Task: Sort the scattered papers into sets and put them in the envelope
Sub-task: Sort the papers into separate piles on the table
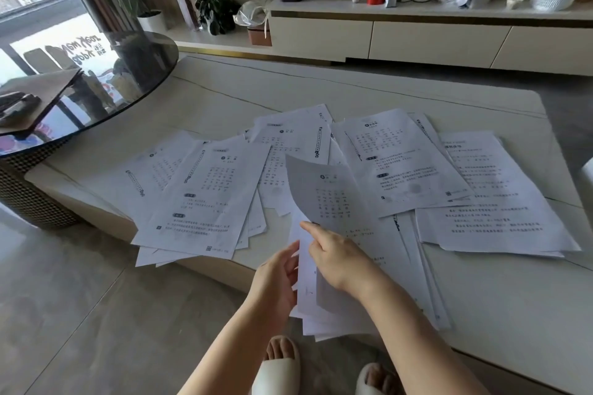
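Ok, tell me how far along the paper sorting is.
Early. Done: nothing clearly finished; no envelope shows. In hand: the left hand holds a small stack at the table edge, while the right hand grips a lifted sheet. Left: most papers lie scattered and overlapping, unsorted.

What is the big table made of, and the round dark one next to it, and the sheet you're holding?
The big table looks like pale stone or a stone-look slab: smooth, matte, with thin dark veins. The round table seems to have a dark glass top, since it mirrors the window. The sheet both hands hold, left hand and right hand, is thin printed paper; it curls.
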The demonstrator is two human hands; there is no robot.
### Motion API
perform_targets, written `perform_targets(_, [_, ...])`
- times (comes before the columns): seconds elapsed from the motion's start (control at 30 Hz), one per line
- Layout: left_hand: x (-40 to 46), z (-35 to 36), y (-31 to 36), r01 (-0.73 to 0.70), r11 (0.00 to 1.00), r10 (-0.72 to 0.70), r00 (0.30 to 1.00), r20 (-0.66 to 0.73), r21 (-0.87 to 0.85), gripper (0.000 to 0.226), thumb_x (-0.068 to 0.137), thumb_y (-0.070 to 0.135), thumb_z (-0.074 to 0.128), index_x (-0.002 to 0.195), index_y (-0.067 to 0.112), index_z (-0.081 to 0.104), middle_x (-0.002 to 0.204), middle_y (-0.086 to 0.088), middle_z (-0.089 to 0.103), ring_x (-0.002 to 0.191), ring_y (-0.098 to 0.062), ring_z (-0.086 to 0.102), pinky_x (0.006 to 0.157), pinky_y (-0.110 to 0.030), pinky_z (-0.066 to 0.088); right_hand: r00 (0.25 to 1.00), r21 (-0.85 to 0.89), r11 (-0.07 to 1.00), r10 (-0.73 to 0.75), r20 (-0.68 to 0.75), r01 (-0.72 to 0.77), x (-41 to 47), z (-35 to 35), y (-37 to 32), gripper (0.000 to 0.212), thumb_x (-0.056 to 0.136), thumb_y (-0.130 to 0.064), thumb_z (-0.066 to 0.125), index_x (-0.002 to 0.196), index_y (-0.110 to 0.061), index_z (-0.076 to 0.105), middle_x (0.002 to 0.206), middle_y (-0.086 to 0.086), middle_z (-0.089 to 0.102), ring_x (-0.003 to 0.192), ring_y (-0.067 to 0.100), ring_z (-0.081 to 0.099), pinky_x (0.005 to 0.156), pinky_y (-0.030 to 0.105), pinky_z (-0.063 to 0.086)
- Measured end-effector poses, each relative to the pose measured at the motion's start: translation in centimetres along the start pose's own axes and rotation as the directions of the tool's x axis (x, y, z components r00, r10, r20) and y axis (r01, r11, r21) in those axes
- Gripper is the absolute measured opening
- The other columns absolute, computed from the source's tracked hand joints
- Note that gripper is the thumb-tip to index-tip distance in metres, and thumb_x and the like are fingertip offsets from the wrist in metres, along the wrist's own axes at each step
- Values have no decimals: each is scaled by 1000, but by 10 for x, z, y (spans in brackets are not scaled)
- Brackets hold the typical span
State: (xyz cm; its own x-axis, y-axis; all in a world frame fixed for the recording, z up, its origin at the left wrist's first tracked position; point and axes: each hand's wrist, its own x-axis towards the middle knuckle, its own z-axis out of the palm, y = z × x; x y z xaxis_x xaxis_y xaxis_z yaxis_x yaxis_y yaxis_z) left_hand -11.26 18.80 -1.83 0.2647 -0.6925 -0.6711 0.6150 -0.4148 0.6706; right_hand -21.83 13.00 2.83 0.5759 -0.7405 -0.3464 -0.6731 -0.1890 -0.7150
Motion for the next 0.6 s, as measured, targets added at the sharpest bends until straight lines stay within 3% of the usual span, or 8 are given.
perform_targets(0.07, [1,0,1,1,1000,-1,1000,2,2,19,95,19,50,101,18,67,102,-9,73,100,-27,64,90,-43,48,1000,7,1000,18,-4,-18,2,0,0,47,100,-24,27,147,-29,30,149,2,38,135,19,36,108,29,30])
perform_targets(0.13, [0,2,2,-8,1000,8,1000,9,3,18,96,19,49,98,17,67,100,-9,73,95,-26,65,87,-41,49,1000,17,1000,23,-16,-23,2,-1,2,47,100,-24,27,146,-31,30,146,3,43,132,20,40,106,31,33])
perform_targets(0.3, [-1,4,2,-8,1000,8,1000,20,0,22,98,21,46,95,17,67,92,-7,75,89,-25,65,75,-36,51,999,52,998,22,-28,-20,-1,-3,5,45,101,-24,26,146,-32,29,153,-2,31,138,19,32,108,31,30])
perform_targets(0.4, [-3,5,3,-4,1000,4,1000,18,2,21,97,21,47,98,17,68,90,-6,75,86,-24,64,71,-33,49,998,55,998,39,-46,-36,0,-5,7,45,101,-23,28,145,-30,33,144,4,45,115,19,52,93,28,40])
perform_targets(0.47, [-5,6,2,-2,1000,1,1000,24,31,24,95,24,51,106,14,69,95,-7,74,84,-23,62,68,-31,46,988,58,997,63,-142,-55,1,-12,12,41,100,-17,32,139,-23,44,130,7,57,97,19,57,79,25,43])
perform_targets(0.53, [-7,8,1,-9,995,4,999,52,99,28,95,27,52,110,11,69,94,-8,73,80,-21,62,65,-29,47,945,57,995,98,-312,-84,3,-23,23,37,96,-7,37,126,-13,59,125,7,62,107,21,59,83,22,43])
perform_targets(0.6, [-9,9,-1,-47,986,30,994,105,163,25,96,28,51,111,16,68,94,-4,73,86,-21,65,71,-33,53,876,61,989,148,-459,-135,2,-31,37,33,92,-2,40,110,-6,67,113,12,68,94,23,61,76,23,44])
